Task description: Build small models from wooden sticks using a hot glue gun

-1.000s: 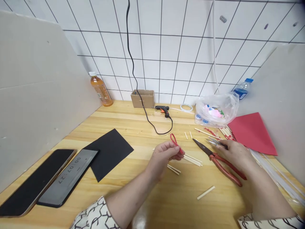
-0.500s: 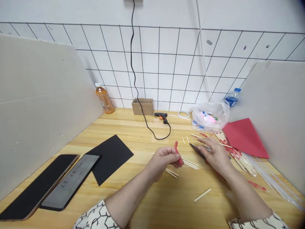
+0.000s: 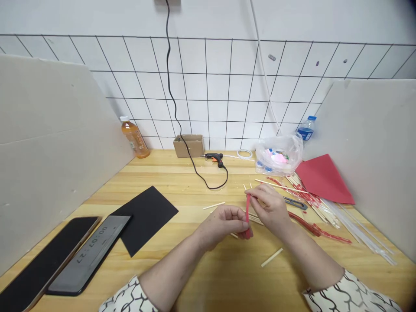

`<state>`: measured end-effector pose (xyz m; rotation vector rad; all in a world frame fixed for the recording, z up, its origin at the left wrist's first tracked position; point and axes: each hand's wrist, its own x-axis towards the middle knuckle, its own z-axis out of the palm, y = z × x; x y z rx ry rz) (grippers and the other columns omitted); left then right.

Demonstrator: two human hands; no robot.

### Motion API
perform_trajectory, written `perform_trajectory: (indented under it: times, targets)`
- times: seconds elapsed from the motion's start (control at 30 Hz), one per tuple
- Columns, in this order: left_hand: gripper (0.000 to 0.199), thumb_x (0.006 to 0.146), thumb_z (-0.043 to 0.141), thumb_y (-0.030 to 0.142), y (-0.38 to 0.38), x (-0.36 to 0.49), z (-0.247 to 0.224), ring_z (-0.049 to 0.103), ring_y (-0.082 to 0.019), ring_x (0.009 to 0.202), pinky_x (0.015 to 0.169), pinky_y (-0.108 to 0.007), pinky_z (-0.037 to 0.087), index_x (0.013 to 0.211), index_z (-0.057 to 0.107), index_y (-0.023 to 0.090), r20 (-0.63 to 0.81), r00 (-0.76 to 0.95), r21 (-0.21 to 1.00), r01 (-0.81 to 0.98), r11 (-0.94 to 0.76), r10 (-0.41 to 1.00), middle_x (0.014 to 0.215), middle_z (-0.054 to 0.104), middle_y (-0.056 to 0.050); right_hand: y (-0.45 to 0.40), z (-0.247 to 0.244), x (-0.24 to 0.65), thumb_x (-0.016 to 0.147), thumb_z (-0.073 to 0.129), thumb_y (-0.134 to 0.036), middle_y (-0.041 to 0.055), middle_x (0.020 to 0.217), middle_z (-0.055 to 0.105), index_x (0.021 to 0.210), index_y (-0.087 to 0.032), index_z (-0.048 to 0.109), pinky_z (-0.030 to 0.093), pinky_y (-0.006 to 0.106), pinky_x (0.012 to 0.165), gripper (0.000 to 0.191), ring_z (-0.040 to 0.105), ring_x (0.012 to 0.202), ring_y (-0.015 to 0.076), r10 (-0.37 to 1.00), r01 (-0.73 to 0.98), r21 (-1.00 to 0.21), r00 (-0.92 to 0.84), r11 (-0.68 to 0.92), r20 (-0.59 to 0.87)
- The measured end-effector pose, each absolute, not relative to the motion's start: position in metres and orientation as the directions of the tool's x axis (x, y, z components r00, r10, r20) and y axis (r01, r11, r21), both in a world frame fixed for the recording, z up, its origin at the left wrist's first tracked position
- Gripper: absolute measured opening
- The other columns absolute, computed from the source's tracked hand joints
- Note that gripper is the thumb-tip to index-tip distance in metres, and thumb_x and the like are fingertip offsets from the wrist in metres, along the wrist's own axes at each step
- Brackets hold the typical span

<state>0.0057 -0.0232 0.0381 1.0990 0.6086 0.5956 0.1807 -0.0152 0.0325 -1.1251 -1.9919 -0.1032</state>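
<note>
R hand (image 3: pixel 272 209) came over from by pliers (image 3: pixel 304 224), now pinches top of red strip (image 3: pixel 247 213); L hand (image 3: pixel 221 224) grips its btm end, strip upright betw them nr sticks (image 3: pixel 256 220), so work's 2-handed now

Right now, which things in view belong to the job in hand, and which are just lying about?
Seemingly in the job:
red strip, pinched by the left hand and right hand
short wooden stick, nearby
red-handled tool, partly hidden
glue gun, perhaps

Apparently just lying about:
orange drink bottle
blue-capped bottle
dark-screened phone
</note>
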Motion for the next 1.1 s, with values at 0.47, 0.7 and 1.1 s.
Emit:
perform_trajectory:
  times: [0.47,0.7,1.1]
  targets:
    - [0.029,0.059,0.076,0.028,-0.025,0.018,0.024,0.05,-0.007,0.059,0.061,-0.022,0.038,0.081,0.065,0.014,-0.125,0.467,0.891,-0.336,0.307,0.875,0.065,0.058,0.001,-0.021,0.038,0.178,0.081,0.05,-0.012,0.0052,0.068,0.06,0.086,-0.016,0.063,0.036,0.031,0.065,0.015,0.048,0.069,0.0177,0.485,0.859,0.103,-0.378,0.502,0.789]
    - [0.023,0.058,0.075,0.028,-0.025,0.016,0.028,0.052,-0.01,0.06,0.062,-0.024,0.039,0.067,0.063,0.012,-0.149,0.527,0.863,-0.345,0.371,0.837,0.064,0.061,-0.002,-0.022,0.04,0.179,0.081,0.051,-0.013,0.0053,0.069,0.061,0.087,-0.016,0.063,0.034,0.031,0.064,0.014,0.047,0.069,0.0179,0.466,0.869,0.137,-0.381,0.475,0.799]
    - [0.018,0.064,0.07,0.026,-0.022,0.015,0.029,0.051,-0.009,0.054,0.058,-0.022,0.038,0.066,0.059,0.011,-0.143,0.507,0.852,-0.374,0.366,0.85,0.058,0.061,-0.003,-0.022,0.04,0.185,0.081,0.052,-0.016,0.0048,0.068,0.061,0.086,-0.017,0.063,0.033,0.032,0.064,0.012,0.048,0.069,0.0182,0.475,0.896,0.141,-0.35,0.42,0.807]
